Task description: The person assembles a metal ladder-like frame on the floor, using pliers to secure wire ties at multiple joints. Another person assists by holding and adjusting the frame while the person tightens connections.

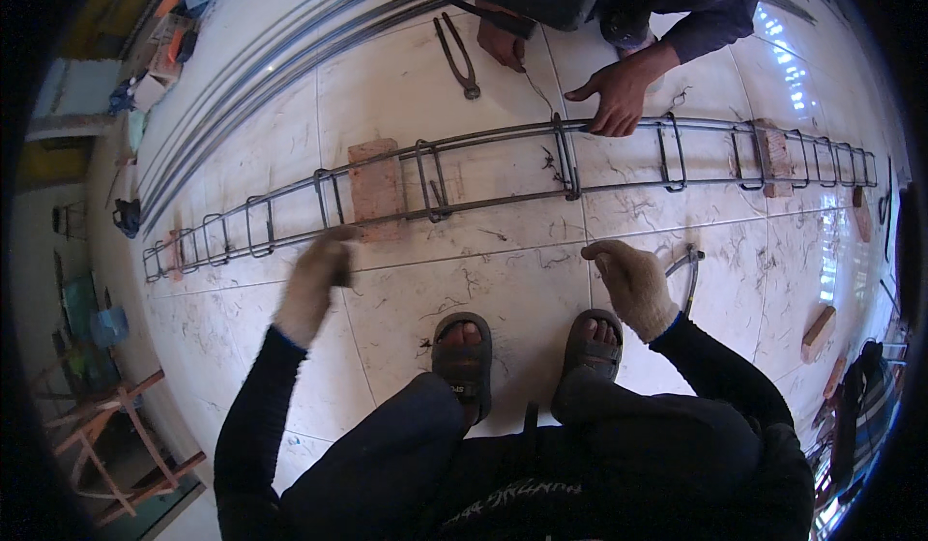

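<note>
A long steel rebar cage (568,164) with square stirrups lies across the tiled floor in front of me. My left hand (314,285), in a pale knit glove, hovers by its near bar; the fingers are slightly blurred but look apart, with nothing visible in them. My right hand (628,285), gloved alike, is closed in a pinch short of the cage's middle; what it pinches is too fine to make out. Beside that wrist lies a pair of pincers (692,259), partly hidden. Across the cage, another person's hand (619,91) touches the far bar, and their other hand (503,46) holds a thin tie wire (543,94).
Reddish blocks (375,193) prop up the cage. Another pair of pincers (467,72) lies beyond it. Long loose steel bars (290,62) run along the far left. Wire scraps litter the tiles. A wooden block (818,334) lies at the right, and a wooden frame (121,435) stands lower left.
</note>
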{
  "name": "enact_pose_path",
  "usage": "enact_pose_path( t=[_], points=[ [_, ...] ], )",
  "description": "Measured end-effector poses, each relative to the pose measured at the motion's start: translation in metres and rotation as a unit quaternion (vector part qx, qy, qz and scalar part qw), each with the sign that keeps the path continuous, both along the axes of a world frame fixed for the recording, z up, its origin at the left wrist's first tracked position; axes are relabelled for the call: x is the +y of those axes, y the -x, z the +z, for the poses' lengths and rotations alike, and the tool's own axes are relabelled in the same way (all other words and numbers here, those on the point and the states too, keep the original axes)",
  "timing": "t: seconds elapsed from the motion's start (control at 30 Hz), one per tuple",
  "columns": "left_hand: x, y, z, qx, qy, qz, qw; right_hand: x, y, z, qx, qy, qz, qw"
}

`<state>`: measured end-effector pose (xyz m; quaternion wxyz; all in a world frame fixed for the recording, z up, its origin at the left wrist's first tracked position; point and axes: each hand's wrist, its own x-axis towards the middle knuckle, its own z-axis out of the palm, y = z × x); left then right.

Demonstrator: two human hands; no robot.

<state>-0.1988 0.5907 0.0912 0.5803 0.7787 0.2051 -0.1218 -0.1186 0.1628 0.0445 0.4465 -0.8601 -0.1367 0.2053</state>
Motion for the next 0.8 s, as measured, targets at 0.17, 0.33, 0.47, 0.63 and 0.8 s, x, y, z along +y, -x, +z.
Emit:
enact_pose_path(
  t=[0.17, 0.33, 0.47, 0.63, 0.8],
  points=[
    [-0.089, -0.039, -0.037, 0.191, 0.424, 0.119, 0.877, -0.002, 0.023, -0.029, 0.038, 0.052, 0.007, 0.998],
    [-0.137, -0.091, -0.057, 0.115, 0.336, 0.025, 0.934, 0.017, 0.035, -0.005, 0.234, -0.153, -0.174, 0.944],
    [-0.168, -0.088, -0.066, 0.140, 0.476, -0.073, 0.865, 0.033, 0.031, 0.025, 0.211, -0.164, -0.176, 0.947],
    [-0.208, -0.088, -0.054, 0.155, 0.432, -0.062, 0.886, 0.047, 0.019, 0.029, 0.078, -0.111, -0.121, 0.983],
    [-0.209, -0.079, -0.061, 0.057, 0.319, -0.167, 0.931, 0.049, 0.014, 0.028, 0.067, -0.058, -0.092, 0.992]
  ],
)
